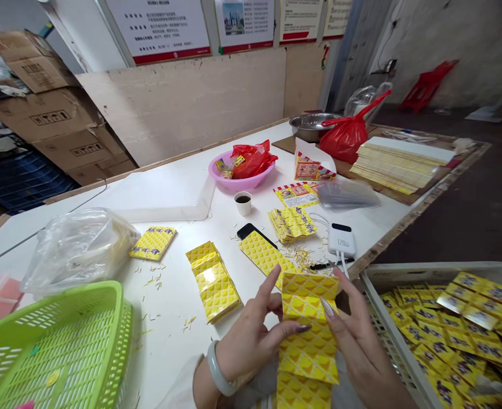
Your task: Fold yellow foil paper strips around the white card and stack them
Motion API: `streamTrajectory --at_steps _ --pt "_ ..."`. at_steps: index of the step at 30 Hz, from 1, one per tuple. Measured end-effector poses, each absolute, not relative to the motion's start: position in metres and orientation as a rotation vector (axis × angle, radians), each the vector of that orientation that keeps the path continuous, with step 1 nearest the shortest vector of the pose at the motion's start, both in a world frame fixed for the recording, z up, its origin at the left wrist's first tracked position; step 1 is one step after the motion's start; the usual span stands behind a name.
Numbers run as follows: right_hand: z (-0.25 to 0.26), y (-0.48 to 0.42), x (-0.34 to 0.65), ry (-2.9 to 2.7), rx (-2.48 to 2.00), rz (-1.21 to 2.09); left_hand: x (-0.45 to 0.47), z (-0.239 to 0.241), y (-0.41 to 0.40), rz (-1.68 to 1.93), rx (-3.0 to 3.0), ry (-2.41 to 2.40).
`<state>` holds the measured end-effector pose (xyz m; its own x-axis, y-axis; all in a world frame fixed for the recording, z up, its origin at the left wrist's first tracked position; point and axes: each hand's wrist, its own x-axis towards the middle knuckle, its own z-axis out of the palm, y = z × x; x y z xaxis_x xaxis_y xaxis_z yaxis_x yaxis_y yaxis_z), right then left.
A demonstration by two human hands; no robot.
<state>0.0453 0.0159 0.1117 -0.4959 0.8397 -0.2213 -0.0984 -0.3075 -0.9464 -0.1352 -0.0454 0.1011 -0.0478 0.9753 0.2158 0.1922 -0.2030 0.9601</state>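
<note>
A yellow patterned card strip (306, 346) with crosswise creases hangs between my hands, its top panel bent. My left hand (251, 335) pinches the strip's left edge, thumb across the front. On the right edge, my right hand (357, 335) grips it with thumb in front and fingers behind. Left of them lies a stack of matching yellow strips (214, 281). Just beyond my hands, another yellow strip (262, 253) partly covers a black phone (246, 230). Folded yellow cards (291, 223) are piled farther back, and a small yellow stack (153, 243) sits to the left.
A grey crate (442, 271) of yellow packets stands at the right; a green basket (123, 318) is at the left. A cup of dark liquid (243, 203), a pink basin (242, 183), a white power bank (341, 238) and paper scraps (300, 257) are on the table.
</note>
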Motion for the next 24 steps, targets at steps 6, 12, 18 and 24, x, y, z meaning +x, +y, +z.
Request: streamTrajectory --at_steps 6,12,18,24 --pt "0.117 0.015 0.051 -1.536 -1.232 1.577 -0.146 0.113 -0.042 1.192 1.867 1.292" --pt "0.125 0.014 0.050 -1.210 -1.033 1.935 -0.129 0.119 -0.045 1.148 1.612 1.189" --pt "0.122 0.029 0.057 -1.544 -1.014 1.812 -0.113 0.114 -0.040 1.318 1.002 1.113" --pt "0.112 0.041 0.051 -1.355 -0.909 1.807 -0.106 0.116 -0.035 1.405 0.833 1.086"
